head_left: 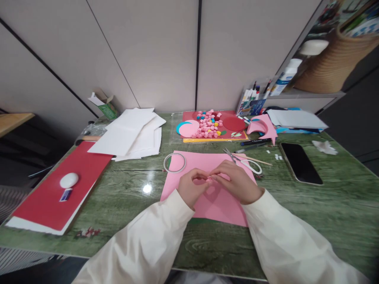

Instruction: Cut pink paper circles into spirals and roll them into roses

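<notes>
Both hands are meeting above the middle of a pink sheet [213, 209], which is lying on the green counter [133, 225]; the left hand [192, 186] is curling thumb and finger into a loop, its tips apparently pinching one side of a small pink piece [210, 179], while the right hand [235, 182] is seemingly gripping the other side. Because so little of the piece is showing between the fingertips, a slip could be dropping it onto the pink sheet, where its matching colour would be making it hard to spot; pressing too hard could be flattening or tearing it, if it is paper as it seems. The scissors [233, 156] are lying across the far right corner of the pink sheet, so a wide swing of the right hand could be knocking them, and the tape ring [175, 172], resting over the far left corner, could be sliding if the sheet gets tugged. The piece itself is looking tiny, pale pink and perhaps crumpled, with the fingers hiding most of its outline; beyond the far edge of the pink sheet, a heap of little balls [205, 128] is showing mostly a similar pink.
</notes>
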